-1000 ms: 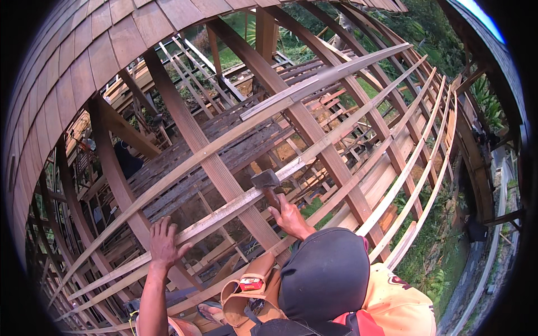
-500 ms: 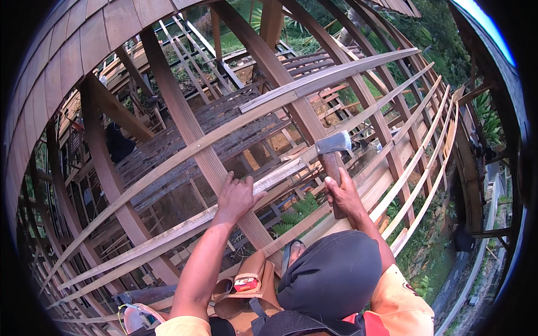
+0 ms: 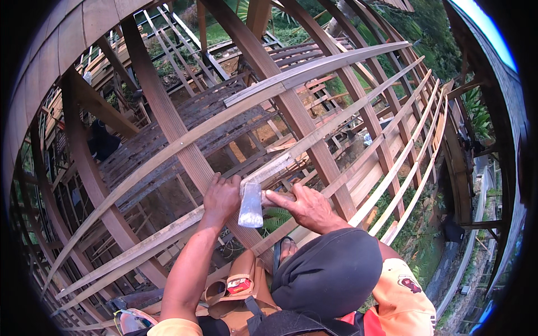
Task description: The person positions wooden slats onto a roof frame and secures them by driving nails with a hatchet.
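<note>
**Hatchet between two hands, over a pale batten**

Largest, across nearly the whole view: an open timber roof frame, with broad brown rafters [image 3: 158, 101] running down from the top edge and wooden shingles [image 3: 39, 61] at upper left. Across the rafters, slim battens [image 3: 179, 144]; among them, a lower batten [image 3: 168, 230] with its long axis from lower left to upper right, passing beneath the left hand [image 3: 222, 196].

At the lower edge, a dark-clad knee [image 3: 330, 274], and to its left a brown tool pouch [image 3: 262, 275].

In the left hand, fingers bent over the lower batten, close to a rafter; impossible to tell whether gripping or merely resting, with part hidden behind metal. In the right hand [image 3: 311, 207], a hatchet [image 3: 250, 207], firmly held by the handle, with one digit stretched toward the head.

For the hatchet, a place between both hands: right of the left hand, left of the right. Handle axis roughly crosswise, from head at left to grip at right; bright flared edge pointing down the view, toward the body. Nearest to the head, the left hand, just beside it; contact impossible to tell.

Smallest: a red box [image 3: 239, 285] at the pouch.
</note>
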The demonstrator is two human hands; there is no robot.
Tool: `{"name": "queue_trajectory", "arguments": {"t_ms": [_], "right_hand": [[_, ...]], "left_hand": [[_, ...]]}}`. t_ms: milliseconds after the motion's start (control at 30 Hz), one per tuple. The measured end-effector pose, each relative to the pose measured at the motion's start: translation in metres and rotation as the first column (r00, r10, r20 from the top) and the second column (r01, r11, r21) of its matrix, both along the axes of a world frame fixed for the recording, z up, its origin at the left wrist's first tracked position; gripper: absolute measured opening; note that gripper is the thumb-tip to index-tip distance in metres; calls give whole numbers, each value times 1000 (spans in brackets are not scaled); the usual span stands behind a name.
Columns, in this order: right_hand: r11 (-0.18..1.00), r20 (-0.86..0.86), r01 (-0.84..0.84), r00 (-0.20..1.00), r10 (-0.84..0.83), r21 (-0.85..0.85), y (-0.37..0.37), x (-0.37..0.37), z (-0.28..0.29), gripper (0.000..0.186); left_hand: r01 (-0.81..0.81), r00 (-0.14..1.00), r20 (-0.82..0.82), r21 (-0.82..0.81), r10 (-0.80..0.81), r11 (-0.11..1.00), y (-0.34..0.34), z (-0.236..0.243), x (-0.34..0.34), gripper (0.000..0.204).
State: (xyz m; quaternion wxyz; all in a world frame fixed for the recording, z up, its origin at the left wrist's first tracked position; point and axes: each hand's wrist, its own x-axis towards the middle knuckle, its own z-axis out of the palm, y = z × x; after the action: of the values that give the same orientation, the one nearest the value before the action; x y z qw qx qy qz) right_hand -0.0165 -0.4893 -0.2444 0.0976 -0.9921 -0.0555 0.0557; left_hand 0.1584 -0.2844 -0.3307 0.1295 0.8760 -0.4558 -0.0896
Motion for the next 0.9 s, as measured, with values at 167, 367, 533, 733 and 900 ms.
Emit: {"name": "queue_trajectory", "arguments": {"t_ms": [167,367,533,733,900], "right_hand": [[724,67,684,721,-690,94,-125,-24,7,77],[877,259,313,870,-419,366,-34,11,46,71],[876,208,261,907,-367,406,-61,2,-10,54],[520,0,575,671,-742,631,-90,-17,-2,24],[526,88,480,675,-732,702,-72,2,-3,31]], "left_hand": [[-9,999,30,-72,11,997,-13,2,-6,53],[-23,999,40,-31,24,999,0,3,1,57],[0,998,56,-51,3,999,-6,3,-5,57],[32,996,82,-37,-29,999,-5,1,-9,56],[-12,999,36,-10,13,1000,-8,5,-5,56]]}}
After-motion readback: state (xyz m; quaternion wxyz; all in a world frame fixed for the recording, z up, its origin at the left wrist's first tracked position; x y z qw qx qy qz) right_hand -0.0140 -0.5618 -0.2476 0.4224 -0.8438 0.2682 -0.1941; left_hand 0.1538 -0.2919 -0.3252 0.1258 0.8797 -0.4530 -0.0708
